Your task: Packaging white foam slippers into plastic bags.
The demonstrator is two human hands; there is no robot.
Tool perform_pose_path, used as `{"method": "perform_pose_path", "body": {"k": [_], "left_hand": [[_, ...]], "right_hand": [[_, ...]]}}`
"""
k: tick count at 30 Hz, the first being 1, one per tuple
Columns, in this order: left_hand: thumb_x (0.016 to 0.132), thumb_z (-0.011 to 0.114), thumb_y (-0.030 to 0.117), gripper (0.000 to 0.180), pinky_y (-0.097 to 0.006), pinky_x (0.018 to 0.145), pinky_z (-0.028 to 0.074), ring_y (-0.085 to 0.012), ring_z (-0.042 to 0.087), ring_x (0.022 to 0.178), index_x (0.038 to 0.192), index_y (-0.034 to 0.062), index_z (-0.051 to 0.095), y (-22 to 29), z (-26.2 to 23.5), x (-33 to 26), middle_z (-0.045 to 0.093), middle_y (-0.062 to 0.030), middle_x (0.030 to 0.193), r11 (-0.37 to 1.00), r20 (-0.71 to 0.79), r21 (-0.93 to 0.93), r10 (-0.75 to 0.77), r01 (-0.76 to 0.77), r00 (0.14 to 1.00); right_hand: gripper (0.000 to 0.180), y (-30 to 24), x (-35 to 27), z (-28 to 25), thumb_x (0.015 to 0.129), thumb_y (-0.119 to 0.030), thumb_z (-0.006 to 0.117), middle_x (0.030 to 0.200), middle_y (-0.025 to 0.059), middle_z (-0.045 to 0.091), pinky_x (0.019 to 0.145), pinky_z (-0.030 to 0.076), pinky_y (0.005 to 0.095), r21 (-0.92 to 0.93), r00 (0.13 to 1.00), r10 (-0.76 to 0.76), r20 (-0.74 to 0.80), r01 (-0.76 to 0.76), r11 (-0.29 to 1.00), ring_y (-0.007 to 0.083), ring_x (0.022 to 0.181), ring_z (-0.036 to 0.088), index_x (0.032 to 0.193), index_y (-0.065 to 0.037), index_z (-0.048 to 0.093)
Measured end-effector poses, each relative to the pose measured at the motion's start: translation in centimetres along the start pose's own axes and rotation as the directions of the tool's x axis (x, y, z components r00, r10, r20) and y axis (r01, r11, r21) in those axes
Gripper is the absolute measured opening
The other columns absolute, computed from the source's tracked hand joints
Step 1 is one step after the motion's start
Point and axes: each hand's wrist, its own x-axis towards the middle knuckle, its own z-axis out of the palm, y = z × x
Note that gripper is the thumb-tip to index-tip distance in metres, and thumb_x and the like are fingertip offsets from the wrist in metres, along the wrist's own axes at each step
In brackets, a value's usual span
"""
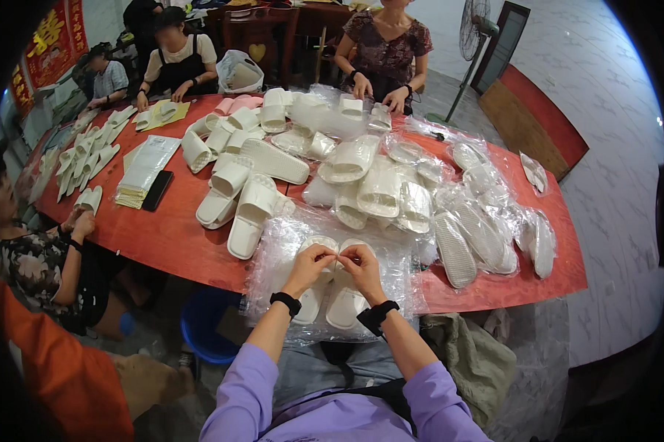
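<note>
A pair of white slippers (344, 303) lies side by side in front of me, on a stack of clear plastic bags (267, 278) at the table's near edge. Over the slippers' straps, my left hand (313, 267) and my right hand (361, 269) meet with fingertips pinched together. Whatever sits between the fingertips is too small to make out. Just beyond my hands rises a heap of white slippers (380, 188), some of them wrapped in clear plastic. Left of the stack, a loose white slipper (252, 217) points toward me.
Bagged slippers (475, 236) cover the red table's (435, 291) right side. At left are a dark phone (157, 190), a packet pile (146, 163) and rows of slippers (89, 155). Several people sit or stand around the table. A blue bucket (212, 324) is on the floor.
</note>
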Motion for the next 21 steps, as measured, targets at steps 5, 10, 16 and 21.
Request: {"method": "perform_pose_path", "body": {"k": [5, 10, 16, 21], "left_hand": [[0.086, 0.063, 0.007, 0.009, -0.027, 0.070, 0.046, -0.0148, 0.059, 0.078, 0.090, -0.0011, 0.065, 0.3, 0.8, 0.0, 0.063, -0.0066, 0.085, 0.997, -0.010, 0.053, 0.063, -0.062, 0.998], [0.087, 0.062, 0.008, 0.010, -0.026, 0.069, 0.046, -0.0123, 0.057, 0.076, 0.090, -0.0013, 0.064, 0.8, 0.6, -0.2, 0.063, -0.0051, 0.082, 0.992, 0.006, 0.104, 0.068, -0.069, 0.998], [0.087, 0.062, 0.009, 0.011, -0.028, 0.067, 0.045, -0.0150, 0.056, 0.072, 0.089, -0.0016, 0.063, 1.0, 1.4, 0.0, 0.062, -0.0072, 0.079, 0.993, -0.009, 0.103, 0.065, -0.064, 0.998], [0.088, 0.062, 0.010, 0.012, -0.028, 0.068, 0.046, -0.0147, 0.057, 0.071, 0.090, -0.0022, 0.064, -0.1, 0.1, 0.2, 0.064, -0.0075, 0.079, 0.994, -0.128, 0.096, 0.069, -0.057, 0.989]], "right_hand": [[0.012, 1.5, 0.3, -0.5, 0.083, -0.004, 0.071, 0.089, 0.0016, 0.058, 0.067, 0.050, 0.0220, -0.069, 0.999, -0.052, -0.015, 0.051, 0.996, 0.0086, 0.076, 0.059, 0.089, -0.002, 0.061], [0.013, 1.3, 0.4, -0.2, 0.084, -0.002, 0.070, 0.088, 0.0010, 0.062, 0.068, 0.050, 0.0206, -0.045, 0.999, -0.032, 0.018, 0.033, 0.998, 0.0073, 0.077, 0.060, 0.091, -0.003, 0.059], [0.012, 0.6, 0.2, -1.1, 0.086, -0.005, 0.068, 0.093, 0.0035, 0.062, 0.070, 0.051, 0.0228, 0.019, 1.000, 0.018, -0.013, -0.017, 1.000, 0.0106, 0.080, 0.061, 0.096, -0.002, 0.063], [0.014, -1.5, -0.8, -4.0, 0.093, -0.004, 0.055, 0.103, 0.0086, 0.062, 0.073, 0.054, 0.0265, -0.180, 0.980, -0.106, -0.171, 0.075, 0.981, 0.0159, 0.096, 0.061, 0.102, 0.000, 0.064]]}}
